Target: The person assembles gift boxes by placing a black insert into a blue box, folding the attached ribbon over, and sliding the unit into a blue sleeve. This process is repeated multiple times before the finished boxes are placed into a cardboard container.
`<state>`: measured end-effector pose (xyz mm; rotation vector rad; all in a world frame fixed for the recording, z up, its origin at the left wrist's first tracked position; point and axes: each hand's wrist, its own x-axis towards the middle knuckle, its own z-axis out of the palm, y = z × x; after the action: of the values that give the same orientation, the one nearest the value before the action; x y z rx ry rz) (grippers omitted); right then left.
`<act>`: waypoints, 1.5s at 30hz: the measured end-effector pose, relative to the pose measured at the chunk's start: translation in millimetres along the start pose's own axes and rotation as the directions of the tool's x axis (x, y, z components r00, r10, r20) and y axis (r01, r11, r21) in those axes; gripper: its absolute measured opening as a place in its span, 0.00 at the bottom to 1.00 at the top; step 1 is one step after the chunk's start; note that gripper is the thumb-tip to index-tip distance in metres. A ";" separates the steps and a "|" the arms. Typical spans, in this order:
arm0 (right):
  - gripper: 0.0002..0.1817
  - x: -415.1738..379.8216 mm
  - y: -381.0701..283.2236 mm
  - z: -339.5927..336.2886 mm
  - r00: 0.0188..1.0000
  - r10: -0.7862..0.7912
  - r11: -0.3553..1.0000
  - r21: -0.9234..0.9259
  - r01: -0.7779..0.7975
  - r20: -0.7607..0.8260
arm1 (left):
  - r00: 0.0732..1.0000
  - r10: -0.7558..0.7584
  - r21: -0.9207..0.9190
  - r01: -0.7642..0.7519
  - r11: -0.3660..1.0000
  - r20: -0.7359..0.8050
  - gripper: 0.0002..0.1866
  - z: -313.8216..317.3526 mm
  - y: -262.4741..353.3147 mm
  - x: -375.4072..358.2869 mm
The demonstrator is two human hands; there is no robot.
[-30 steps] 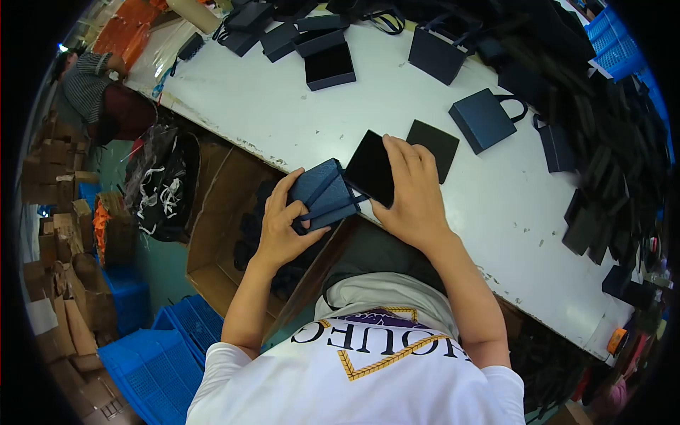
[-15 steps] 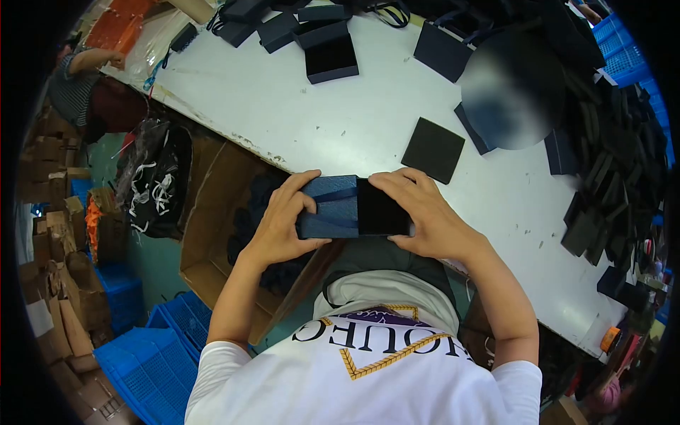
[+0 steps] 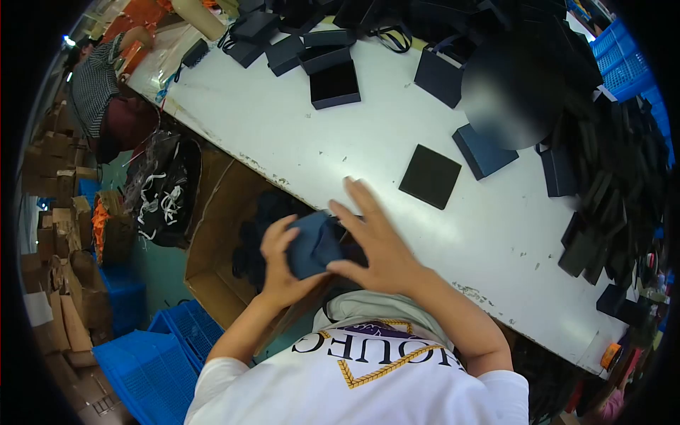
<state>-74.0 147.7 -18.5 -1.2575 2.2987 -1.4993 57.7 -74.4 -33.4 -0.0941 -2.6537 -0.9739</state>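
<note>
A small dark blue box (image 3: 306,248) with a ribbon-like band across it is held over the table's near edge, tilted. My left hand (image 3: 278,273) grips its left side, thumb below and fingers above. My right hand (image 3: 386,251) is at its right end with fingers spread and slightly blurred, the thumb tip right at the box's lower corner. A dark space shows between that palm and the box. On the table beyond lie a flat black square piece (image 3: 430,177) and a blue box (image 3: 484,151).
An open black box (image 3: 335,83) and other dark boxes line the white table's (image 3: 283,120) far side. Stacked dark pieces (image 3: 602,212) fill the right. Below the near edge stands an open cardboard carton (image 3: 212,241); blue crates (image 3: 152,368) are lower left. Another person (image 3: 99,92) is far left.
The box has moved down and left and turned. My right hand has loosened from its dark end, fingers now spread. The view has shifted slightly, showing more of the blue box on the table.
</note>
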 end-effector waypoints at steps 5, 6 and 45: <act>0.37 -23.2 36.1 -72.8 0.964 0.167 0.758 -0.599 -0.259 -0.205 | 0.927 -0.322 0.205 0.358 0.911 -0.190 0.61 -38.8 -17.1 -37.8; 0.35 -29.0 48.2 -76.2 0.965 0.129 0.766 -0.595 -0.243 -0.228 | 0.945 -0.272 0.135 0.298 0.945 -0.180 0.54 -37.0 -16.9 -24.5; 0.59 -73.1 -3.0 -59.6 0.767 0.544 0.838 0.270 -0.474 -0.341 | 0.696 -0.089 -0.186 0.310 0.932 0.713 0.16 48.7 73.5 179.7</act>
<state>-55.1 239.7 -9.5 -0.2258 2.3924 -1.7972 -113.6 5.0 33.0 -0.2956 -3.2102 -1.6935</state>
